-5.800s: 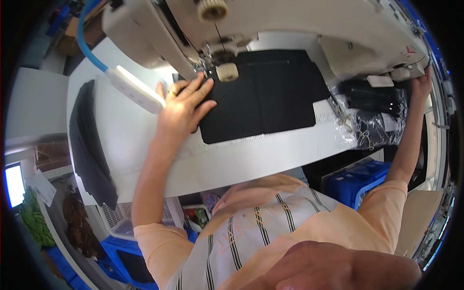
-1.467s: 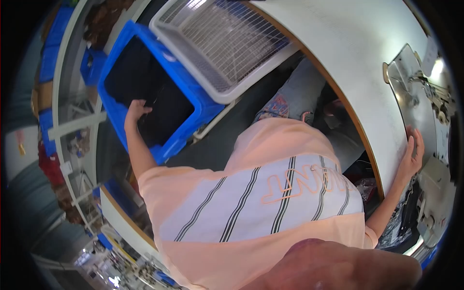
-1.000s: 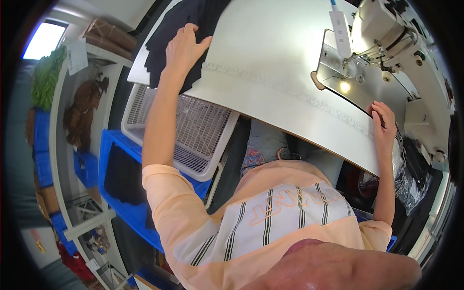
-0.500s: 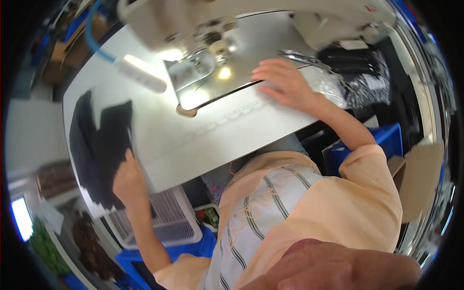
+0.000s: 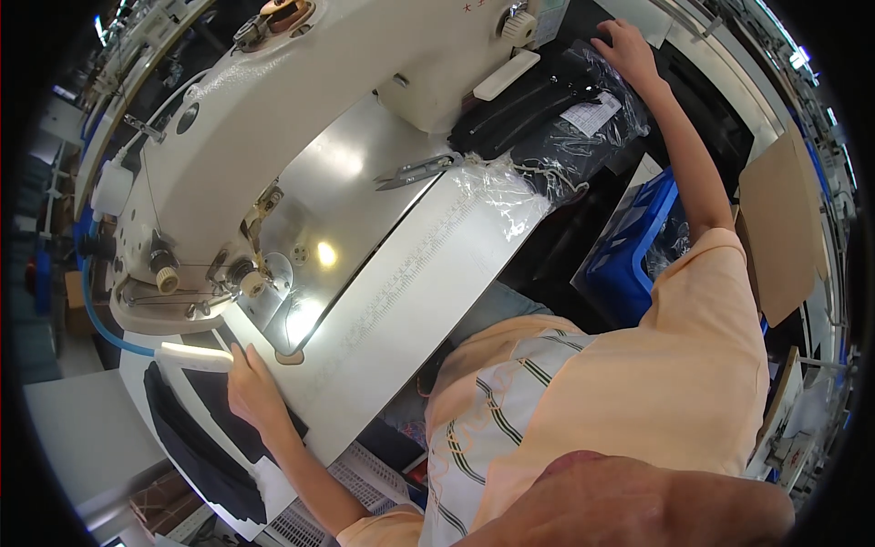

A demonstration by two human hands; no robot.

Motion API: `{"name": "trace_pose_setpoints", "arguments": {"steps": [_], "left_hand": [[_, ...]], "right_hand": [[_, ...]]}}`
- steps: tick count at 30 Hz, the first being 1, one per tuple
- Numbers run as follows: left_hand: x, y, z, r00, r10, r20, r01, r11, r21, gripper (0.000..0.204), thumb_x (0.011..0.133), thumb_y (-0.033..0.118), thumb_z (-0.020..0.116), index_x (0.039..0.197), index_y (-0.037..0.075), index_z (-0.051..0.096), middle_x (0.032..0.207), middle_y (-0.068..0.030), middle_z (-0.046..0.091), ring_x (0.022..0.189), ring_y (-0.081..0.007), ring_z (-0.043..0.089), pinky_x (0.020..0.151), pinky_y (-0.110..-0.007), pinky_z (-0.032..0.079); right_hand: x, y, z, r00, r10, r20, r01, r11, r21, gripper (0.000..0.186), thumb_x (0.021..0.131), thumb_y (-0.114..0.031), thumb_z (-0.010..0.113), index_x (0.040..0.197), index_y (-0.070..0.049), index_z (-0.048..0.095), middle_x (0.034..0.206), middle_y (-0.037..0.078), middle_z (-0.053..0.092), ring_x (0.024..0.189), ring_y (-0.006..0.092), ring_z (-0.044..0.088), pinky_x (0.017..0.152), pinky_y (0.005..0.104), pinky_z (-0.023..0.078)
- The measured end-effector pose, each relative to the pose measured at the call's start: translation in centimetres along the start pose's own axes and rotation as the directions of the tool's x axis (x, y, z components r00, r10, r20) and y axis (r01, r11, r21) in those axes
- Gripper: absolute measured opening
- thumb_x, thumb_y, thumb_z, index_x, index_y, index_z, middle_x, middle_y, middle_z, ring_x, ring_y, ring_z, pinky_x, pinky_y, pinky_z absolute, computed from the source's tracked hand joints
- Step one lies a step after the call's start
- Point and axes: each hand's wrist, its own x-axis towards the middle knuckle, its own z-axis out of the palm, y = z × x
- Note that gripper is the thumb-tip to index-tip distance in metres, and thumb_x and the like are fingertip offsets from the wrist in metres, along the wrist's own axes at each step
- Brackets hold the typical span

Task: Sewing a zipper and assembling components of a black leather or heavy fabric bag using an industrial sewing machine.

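My left hand is at the left of the sewing table, fingers stretched out over a black fabric piece that shows on both sides of it. Its fingertips are beside the lit lamp bar. A stack of black fabric pieces lies farther left. At the far right my right hand reaches to the upper end of a clear plastic bag, with thumb and fingers apart. Whether it touches the bag is unclear. Long black strips, like zippers, lie at the bag. Thread snips rest nearby on the table.
A white sewing machine spans the upper left, its needle area lit. Printed ruler marks run along the tabletop. Below the table edge are a blue bin and a white basket. A cardboard box stands right.
The view has swung right, bringing more of the machine in. My right hand has gone from the tabletop to the bag. My left hand has moved toward the lamp, and one black piece lies apart from the stack.
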Motion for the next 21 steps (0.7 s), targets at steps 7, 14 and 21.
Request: {"name": "trace_pose_setpoints", "arguments": {"steps": [7, 14, 21], "left_hand": [[-0.6, -0.8, 1.5, 0.951, 0.053, -0.305, -0.131, 0.961, -0.244, 0.021, 0.093, 0.023, 0.061, 0.090, 0.004, 0.069, 0.074, -0.0129, 0.062, 0.066, -0.0310, 0.061, 0.059, -0.041, 0.047], [-0.8, -0.8, 1.3, 0.944, 0.024, -0.330, -0.143, 0.930, -0.339, 0.021, 0.090, 0.019, 0.063, 0.074, 0.005, 0.059, 0.069, -0.0102, 0.056, 0.063, -0.0285, 0.059, 0.057, -0.039, 0.046], [-2.0, 0.1, -0.2, 0.950, 0.125, -0.287, -0.248, 0.860, -0.446, 0.018, 0.083, 0.016, 0.071, 0.098, 0.007, 0.068, 0.079, -0.0068, 0.059, 0.066, -0.0225, 0.059, 0.063, -0.036, 0.048]], "right_hand": [[3.4, 7.8, 1.3, 0.966, 0.017, 0.259, -0.089, 0.958, 0.271, 0.030, 0.085, -0.026, 0.058, 0.090, 0.002, 0.068, 0.071, 0.021, 0.062, 0.068, 0.0304, 0.065, 0.067, 0.0398, 0.048], [2.5, 12.4, 1.9, 0.723, 0.467, 0.509, -0.691, 0.489, 0.533, 0.040, 0.085, -0.037, 0.064, 0.111, -0.007, 0.070, 0.108, 0.006, 0.066, 0.093, 0.0118, 0.058, 0.078, 0.0266, 0.042], [-0.4, -8.5, -9.3, 0.992, 0.122, 0.032, -0.104, 0.656, 0.748, 0.016, 0.091, -0.006, 0.061, 0.102, 0.003, 0.067, 0.102, 0.003, 0.063, 0.082, 0.0073, 0.057, 0.070, 0.0240, 0.047]]}}
